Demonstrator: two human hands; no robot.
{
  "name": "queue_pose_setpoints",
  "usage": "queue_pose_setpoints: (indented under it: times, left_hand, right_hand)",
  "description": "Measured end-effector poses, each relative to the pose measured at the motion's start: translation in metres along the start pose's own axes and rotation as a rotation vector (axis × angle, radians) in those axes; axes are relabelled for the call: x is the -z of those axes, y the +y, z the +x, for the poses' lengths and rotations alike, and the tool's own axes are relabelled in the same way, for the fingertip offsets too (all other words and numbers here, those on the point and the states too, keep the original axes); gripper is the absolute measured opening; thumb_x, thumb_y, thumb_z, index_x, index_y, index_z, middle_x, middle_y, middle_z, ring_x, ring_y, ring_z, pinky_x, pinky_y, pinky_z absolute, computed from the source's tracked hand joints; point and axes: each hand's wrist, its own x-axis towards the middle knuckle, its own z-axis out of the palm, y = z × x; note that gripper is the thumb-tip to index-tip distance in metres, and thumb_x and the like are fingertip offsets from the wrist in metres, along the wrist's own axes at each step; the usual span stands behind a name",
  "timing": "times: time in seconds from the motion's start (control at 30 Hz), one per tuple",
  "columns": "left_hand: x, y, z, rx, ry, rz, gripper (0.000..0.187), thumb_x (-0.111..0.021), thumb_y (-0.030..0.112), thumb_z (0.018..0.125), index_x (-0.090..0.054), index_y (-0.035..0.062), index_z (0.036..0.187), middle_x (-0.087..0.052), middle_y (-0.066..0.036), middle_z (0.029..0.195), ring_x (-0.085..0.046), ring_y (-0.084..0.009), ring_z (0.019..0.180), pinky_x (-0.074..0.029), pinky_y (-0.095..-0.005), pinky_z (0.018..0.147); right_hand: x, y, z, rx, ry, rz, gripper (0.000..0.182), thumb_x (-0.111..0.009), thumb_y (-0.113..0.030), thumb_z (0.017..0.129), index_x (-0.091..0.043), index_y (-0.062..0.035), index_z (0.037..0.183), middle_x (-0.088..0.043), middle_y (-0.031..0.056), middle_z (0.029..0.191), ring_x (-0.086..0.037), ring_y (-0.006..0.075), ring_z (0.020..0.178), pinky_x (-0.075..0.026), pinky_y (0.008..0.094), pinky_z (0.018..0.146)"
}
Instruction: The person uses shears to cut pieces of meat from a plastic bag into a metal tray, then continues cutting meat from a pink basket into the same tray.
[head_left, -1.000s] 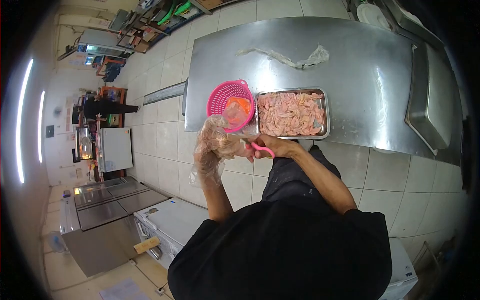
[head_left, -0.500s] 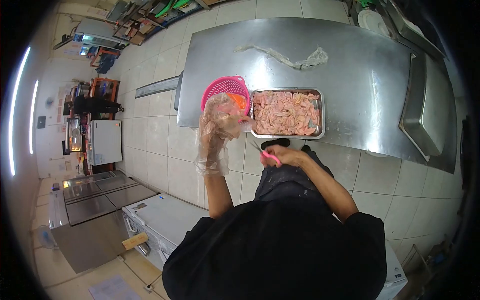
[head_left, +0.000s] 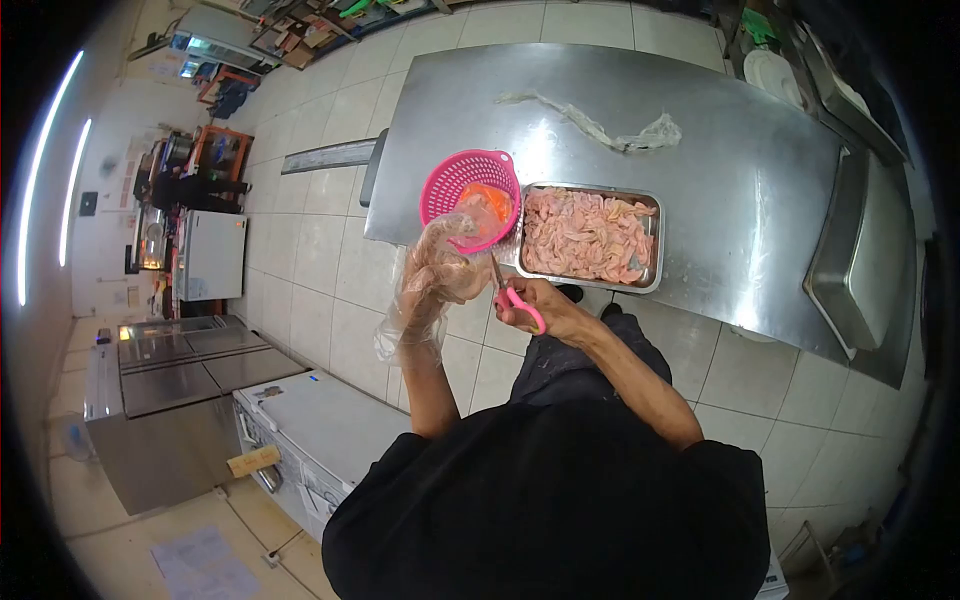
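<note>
Head view: on the steel bench [head_left: 740,200], your pink basket [head_left: 436,192] holds something orange; the metal tray [head_left: 659,240] beside it holds pale meat pieces [head_left: 590,235]. Your right hand [head_left: 546,303] curls its fingers around the pink scissors [head_left: 514,297]; your plastic-covered left hand [head_left: 432,268] is by the basket, its fingers' state unclear.

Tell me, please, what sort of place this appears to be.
It looks like a commercial kitchen: a large metal table, a tray of what looks like raw meat, and a white chest freezer.
</note>
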Motion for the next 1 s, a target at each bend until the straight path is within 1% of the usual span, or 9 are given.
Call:
queue_pose_setpoints:
  times: [0.1, 0.33, 0.47, 0.57, 0.63, 0.7, 0.77, 0.93, 1.0]
  left_hand:
    - [0.008, -0.023, 0.011, -0.155, 0.004, 0.55, 0.061, -0.073, 0.036, 0.071, -0.052, 0.0, 0.117, -0.064, -0.005, 0.086, -0.056, -0.0087, 0.054, -0.044, -0.0232, 0.047]
    - [0.028, -0.02, -0.002, 0.057, -0.239, -0.119, 0.068, -0.07, 0.039, 0.068, -0.053, -0.0019, 0.12, -0.063, -0.01, 0.095, -0.054, -0.0046, 0.056, -0.041, -0.0173, 0.052]
    - [0.015, 0.01, 0.004, 0.057, -0.217, -0.021, 0.071, -0.071, 0.042, 0.071, -0.05, -0.0033, 0.122, -0.061, -0.007, 0.098, -0.054, -0.0053, 0.07, -0.041, -0.0172, 0.059]
    - [0.001, 0.003, 0.012, 0.121, -0.372, 0.06, 0.072, -0.064, 0.045, 0.077, -0.044, -0.0009, 0.129, -0.061, -0.008, 0.096, -0.058, -0.0089, 0.072, -0.044, -0.022, 0.061]
    - [-0.012, -0.014, 0.019, 0.08, -0.422, 0.142, 0.07, -0.06, 0.047, 0.081, -0.043, 0.0009, 0.13, -0.061, -0.01, 0.095, -0.059, -0.012, 0.072, -0.046, -0.0252, 0.062]
    - [-0.025, -0.051, 0.022, -0.069, -0.407, 0.28, 0.065, -0.058, 0.046, 0.082, -0.045, 0.0018, 0.128, -0.06, -0.011, 0.097, -0.058, -0.0152, 0.077, -0.045, -0.0272, 0.067]
    - [-0.05, -0.095, 0.03, -0.117, -0.431, 0.35, 0.06, -0.057, 0.045, 0.083, -0.047, 0.0027, 0.125, -0.06, -0.013, 0.1, -0.057, -0.0185, 0.082, -0.045, -0.0293, 0.071]
    - [-0.082, -0.16, 0.055, -0.143, -0.54, 0.596, 0.048, -0.053, 0.041, 0.086, -0.052, 0.0049, 0.118, -0.058, -0.016, 0.106, -0.056, -0.0267, 0.095, -0.044, -0.0344, 0.082]
    - [-0.089, -0.179, 0.063, -0.154, -0.582, 0.676, 0.044, -0.052, 0.04, 0.087, -0.054, 0.0058, 0.115, -0.058, -0.017, 0.109, -0.055, -0.03, 0.1, -0.043, -0.0365, 0.087]
  right_hand:
    - [-0.001, -0.002, 0.003, 0.113, 0.115, -0.078, 0.043, -0.083, -0.025, 0.067, -0.055, -0.0038, 0.092, -0.056, 0.0001, 0.081, -0.053, 0.008, 0.075, -0.045, 0.0238, 0.068]
    - [0.019, -0.016, -0.005, 0.133, -0.016, -0.05, 0.056, -0.087, -0.016, 0.059, -0.051, -0.0036, 0.101, -0.055, 0.0006, 0.088, -0.055, 0.0094, 0.079, -0.049, 0.027, 0.073]
    - [0.032, -0.026, -0.011, 0.149, -0.132, -0.019, 0.068, -0.091, -0.025, 0.052, -0.049, -0.0025, 0.101, -0.053, 0.002, 0.09, -0.051, 0.008, 0.084, -0.042, 0.0208, 0.068]
    - [0.034, -0.042, -0.019, 0.169, -0.074, -0.186, 0.056, -0.086, -0.024, 0.063, -0.05, -0.0019, 0.1, -0.055, 0.0028, 0.088, -0.053, 0.0083, 0.078, -0.043, 0.0216, 0.061]
    - [0.045, -0.041, -0.02, 0.083, -0.056, -0.354, 0.044, -0.077, -0.005, 0.07, -0.052, -0.0021, 0.106, -0.054, 0.001, 0.087, -0.054, 0.0108, 0.08, -0.048, 0.0249, 0.07]
    - [0.006, -0.055, 0.094, 0.11, 0.196, 0.417, 0.042, -0.069, -0.028, 0.079, -0.052, -0.0027, 0.108, -0.054, 0.0021, 0.08, -0.054, 0.0141, 0.072, -0.046, 0.0263, 0.062]
    - [0.121, 0.045, -0.037, -0.015, -0.255, 0.719, 0.035, -0.034, -0.024, 0.1, -0.042, -0.0145, 0.133, -0.051, 0.0083, 0.11, -0.052, 0.0148, 0.097, -0.048, 0.0311, 0.084]
    - [0.105, 0.034, -0.053, 0.064, 0.14, 0.121, 0.053, -0.061, -0.054, 0.081, -0.051, -0.0068, 0.102, -0.052, 0.0032, 0.072, -0.05, 0.0119, 0.062, -0.036, 0.0217, 0.05]
    - [0.104, 0.044, -0.06, 0.105, 0.17, 0.284, 0.05, -0.06, -0.056, 0.08, -0.05, -0.0081, 0.093, -0.05, 0.003, 0.071, -0.046, 0.0106, 0.062, -0.031, 0.0199, 0.051]
